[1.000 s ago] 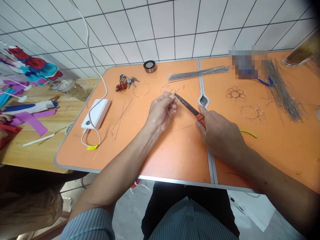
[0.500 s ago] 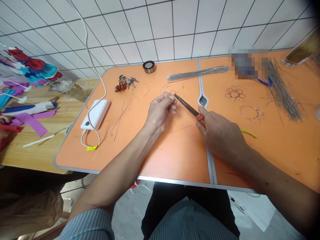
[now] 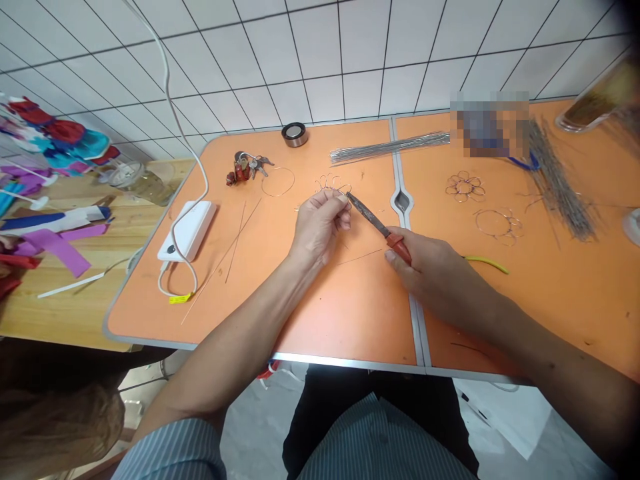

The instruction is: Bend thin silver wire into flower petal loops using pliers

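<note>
Between its pinched fingers my left hand (image 3: 319, 230) holds a thin wire flower (image 3: 329, 180), whose loops stick up behind the fingertips. My right hand (image 3: 434, 267) is closed round the red handle of long-nosed pliers (image 3: 370, 217). The jaws' tip meets the wire beside my left fingertips; whether they are clamped on it is too small to tell. Right of my hands lie a finished-looking wire flower (image 3: 465, 187) and a wire ring with a few loops (image 3: 498, 225). A plain wire ring (image 3: 279, 181) rests to the left.
At the back lie a bundle of straight wires (image 3: 390, 147), a tape roll (image 3: 295, 134) and keys (image 3: 253, 165). A white power bank (image 3: 187, 230) with its cable is on the left. More wires (image 3: 563, 187) and a glass (image 3: 595, 103) are on the right of the orange table (image 3: 350, 313).
My right hand has shifted slightly left and turned, so more of the pliers' red handle shows. My left hand keeps its pinch on the wire flower. The whole view has shifted a little.
</note>
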Motion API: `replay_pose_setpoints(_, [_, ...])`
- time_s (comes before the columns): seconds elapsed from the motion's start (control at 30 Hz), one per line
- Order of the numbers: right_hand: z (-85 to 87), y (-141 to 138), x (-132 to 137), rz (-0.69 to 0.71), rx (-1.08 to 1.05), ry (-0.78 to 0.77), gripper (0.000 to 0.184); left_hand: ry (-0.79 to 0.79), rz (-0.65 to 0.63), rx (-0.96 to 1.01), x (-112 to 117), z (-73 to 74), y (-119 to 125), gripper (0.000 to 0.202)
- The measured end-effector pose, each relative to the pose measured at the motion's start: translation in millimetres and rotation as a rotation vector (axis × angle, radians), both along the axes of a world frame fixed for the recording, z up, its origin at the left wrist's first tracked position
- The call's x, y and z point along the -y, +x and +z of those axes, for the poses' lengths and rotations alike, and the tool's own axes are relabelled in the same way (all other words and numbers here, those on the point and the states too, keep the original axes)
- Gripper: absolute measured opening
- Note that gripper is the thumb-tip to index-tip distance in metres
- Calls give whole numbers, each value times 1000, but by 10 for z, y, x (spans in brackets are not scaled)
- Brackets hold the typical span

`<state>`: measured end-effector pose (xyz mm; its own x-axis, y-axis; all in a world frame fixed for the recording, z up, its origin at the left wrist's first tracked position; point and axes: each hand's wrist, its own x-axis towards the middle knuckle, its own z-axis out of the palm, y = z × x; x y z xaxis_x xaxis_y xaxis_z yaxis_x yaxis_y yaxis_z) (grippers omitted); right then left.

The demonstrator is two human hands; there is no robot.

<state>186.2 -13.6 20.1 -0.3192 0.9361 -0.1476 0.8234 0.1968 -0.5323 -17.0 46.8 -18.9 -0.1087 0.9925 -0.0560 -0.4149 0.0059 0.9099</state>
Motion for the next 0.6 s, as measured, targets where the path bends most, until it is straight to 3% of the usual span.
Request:
replay_pose_setpoints(0.37, [-3, -11, -47, -3, 54, 21, 12, -25, -10, 24, -11, 68, -22, 22])
replay_pose_setpoints(0.6, [-17, 12, -41, -2, -33, -4, 16, -19, -21, 38, -11, 61, -31, 23])
